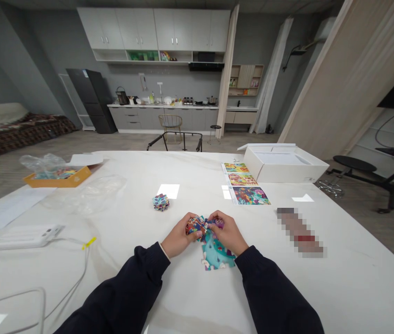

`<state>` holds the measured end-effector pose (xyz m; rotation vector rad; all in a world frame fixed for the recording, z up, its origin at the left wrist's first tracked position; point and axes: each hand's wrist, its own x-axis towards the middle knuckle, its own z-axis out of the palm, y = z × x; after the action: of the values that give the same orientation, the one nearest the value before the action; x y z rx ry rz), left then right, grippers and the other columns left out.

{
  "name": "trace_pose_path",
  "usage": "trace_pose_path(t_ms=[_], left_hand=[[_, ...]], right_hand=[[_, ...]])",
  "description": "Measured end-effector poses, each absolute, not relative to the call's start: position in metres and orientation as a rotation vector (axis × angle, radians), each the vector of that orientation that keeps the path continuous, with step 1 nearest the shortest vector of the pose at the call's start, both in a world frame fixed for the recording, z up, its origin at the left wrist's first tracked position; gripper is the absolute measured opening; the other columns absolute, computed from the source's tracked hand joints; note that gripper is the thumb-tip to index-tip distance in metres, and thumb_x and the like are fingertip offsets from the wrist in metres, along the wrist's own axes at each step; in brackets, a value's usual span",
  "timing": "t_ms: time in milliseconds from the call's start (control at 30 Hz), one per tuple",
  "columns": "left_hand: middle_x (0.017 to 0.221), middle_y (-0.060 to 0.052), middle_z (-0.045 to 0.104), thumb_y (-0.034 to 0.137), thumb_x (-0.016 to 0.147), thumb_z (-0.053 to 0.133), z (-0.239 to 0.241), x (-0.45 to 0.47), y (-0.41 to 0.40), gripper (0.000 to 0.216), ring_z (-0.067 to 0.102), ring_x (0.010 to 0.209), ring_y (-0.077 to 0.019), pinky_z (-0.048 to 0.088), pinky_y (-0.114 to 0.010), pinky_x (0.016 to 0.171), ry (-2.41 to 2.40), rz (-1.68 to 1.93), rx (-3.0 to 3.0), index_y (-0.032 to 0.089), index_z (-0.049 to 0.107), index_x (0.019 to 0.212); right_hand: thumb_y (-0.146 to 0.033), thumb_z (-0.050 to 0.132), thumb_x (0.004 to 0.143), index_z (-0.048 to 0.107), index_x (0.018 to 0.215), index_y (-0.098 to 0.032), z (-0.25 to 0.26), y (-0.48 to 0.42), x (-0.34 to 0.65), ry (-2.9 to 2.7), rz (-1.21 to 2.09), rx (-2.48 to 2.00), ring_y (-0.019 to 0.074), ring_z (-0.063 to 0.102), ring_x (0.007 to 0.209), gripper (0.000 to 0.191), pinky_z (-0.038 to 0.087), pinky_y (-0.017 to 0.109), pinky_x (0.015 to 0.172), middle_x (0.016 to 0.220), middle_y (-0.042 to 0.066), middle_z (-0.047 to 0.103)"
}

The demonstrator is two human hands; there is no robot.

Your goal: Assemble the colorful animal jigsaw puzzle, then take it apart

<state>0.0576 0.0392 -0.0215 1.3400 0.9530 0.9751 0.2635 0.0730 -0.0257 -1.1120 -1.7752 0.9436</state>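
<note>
My left hand (177, 237) is closed around a small stack of colourful jigsaw pieces (196, 226). Close beside it, my right hand (231, 234) pinches a purple and dark jigsaw piece (218, 223) at the stack's edge. Under the right hand, a joined patch of turquoise jigsaw (216, 255) lies flat on the white table, partly covered by the fingers. Farther off, to the left of both hands, another pile of jigsaw pieces (161, 202) stands on the table.
Printed picture sheets (245, 181) and an open white box (283, 167) are at the back right. At left are an orange tray (60, 178) with bagged pieces, plastic wrap (96, 192), and a white power bank (26, 236) with a cable. A blurred-out object (301, 234) lies right.
</note>
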Motion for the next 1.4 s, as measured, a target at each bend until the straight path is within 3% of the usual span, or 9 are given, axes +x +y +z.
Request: trace_pose_path(t_ms=[133,300,433,567,767,1000,1167,1300,1400], left_hand=[[0.095,-0.002,0.066,0.042,0.081,0.081,-0.027,0.059,0.04,0.052,0.063,0.084,-0.0164,0.049,-0.029,0.078,0.983,1.063,1.353,0.019,0.05,0.116],[0.105,-0.007,0.071,0.031,0.082,0.078,-0.028,0.06,0.039,0.048,0.067,0.094,-0.0216,0.052,-0.035,0.088,1.03,1.075,1.437,0.017,0.056,0.123],[0.11,-0.008,0.071,0.023,0.08,0.078,-0.025,0.061,0.038,0.047,0.068,0.1,-0.0236,0.052,-0.037,0.093,1.02,1.07,1.486,0.016,0.061,0.123],[0.109,-0.009,0.071,0.021,0.081,0.076,-0.018,0.06,0.034,0.041,0.067,0.099,-0.0237,0.053,-0.036,0.09,1.028,1.044,1.581,0.016,0.064,0.12],[0.108,-0.009,0.068,0.017,0.087,0.066,-0.007,0.061,0.024,0.029,0.064,0.102,-0.0247,0.05,-0.038,0.093,0.986,1.046,1.972,0.02,0.07,0.116],[0.101,-0.007,0.07,0.013,0.079,0.07,-0.015,0.068,0.026,0.043,0.067,0.09,-0.023,0.054,-0.036,0.084,1.096,1.061,1.407,0.017,0.062,0.12],[0.111,-0.009,0.064,0.013,0.085,0.065,-0.007,0.071,0.016,0.034,0.062,0.105,-0.0256,0.049,-0.039,0.095,0.999,1.078,1.783,0.02,0.067,0.119],[0.112,-0.009,0.058,0.01,0.092,0.054,0.002,0.077,0.004,0.035,0.06,0.104,-0.0237,0.049,-0.036,0.094,0.921,1.066,1.934,0.023,0.067,0.121],[0.111,-0.009,0.059,0.02,0.093,0.062,0.001,0.075,0.008,0.024,0.06,0.106,-0.0249,0.048,-0.037,0.095,0.973,1.15,1.832,0.021,0.067,0.116]], right_hand=[[-0.015,0.061,0.08,0.071,0.098,-0.02,-0.026,0.074,0.266,-1.803,1.022,-1.06,0.0224,0.068,0.094,0.021,0.049,0.037,0.091,0.097,0.003,0.073],[-0.009,0.07,0.07,0.07,0.11,-0.02,-0.022,0.072,0.272,-1.904,1.069,-1.06,0.0231,0.066,0.102,0.042,0.049,0.037,0.096,0.109,0.004,0.071],[-0.013,0.08,0.067,0.07,0.096,-0.019,-0.018,0.07,0.273,-2.021,1.006,-1.043,0.0219,0.063,0.094,0.031,0.049,0.034,0.087,0.1,0.003,0.066],[-0.008,0.073,0.073,0.067,0.085,-0.02,-0.017,0.069,0.272,-2.129,0.916,-1.017,0.0204,0.059,0.092,0.018,0.047,0.032,0.085,0.095,0.002,0.061],[-0.001,0.062,0.073,0.063,0.081,-0.019,-0.015,0.065,0.272,-2.177,0.894,-1.022,0.019,0.058,0.09,0.02,0.045,0.03,0.083,0.095,0.002,0.057],[-0.006,0.067,0.072,0.062,0.083,-0.02,-0.004,0.061,0.27,-2.197,0.917,-1.027,0.0211,0.058,0.093,0.018,0.046,0.031,0.085,0.097,0.003,0.058],[-0.002,0.059,0.073,0.062,0.081,-0.021,-0.003,0.06,0.271,-2.246,0.925,-0.999,0.0202,0.057,0.089,0.021,0.046,0.03,0.08,0.091,0.002,0.059],[-0.002,0.059,0.071,0.058,0.077,-0.021,-0.005,0.059,0.271,-2.283,0.841,-1.002,0.0189,0.057,0.085,0.02,0.045,0.03,0.076,0.091,0.002,0.058],[-0.007,0.062,0.074,0.061,0.079,-0.02,-0.005,0.06,0.272,-2.257,0.834,-1.049,0.0185,0.058,0.081,0.015,0.045,0.03,0.074,0.089,0.002,0.059]])
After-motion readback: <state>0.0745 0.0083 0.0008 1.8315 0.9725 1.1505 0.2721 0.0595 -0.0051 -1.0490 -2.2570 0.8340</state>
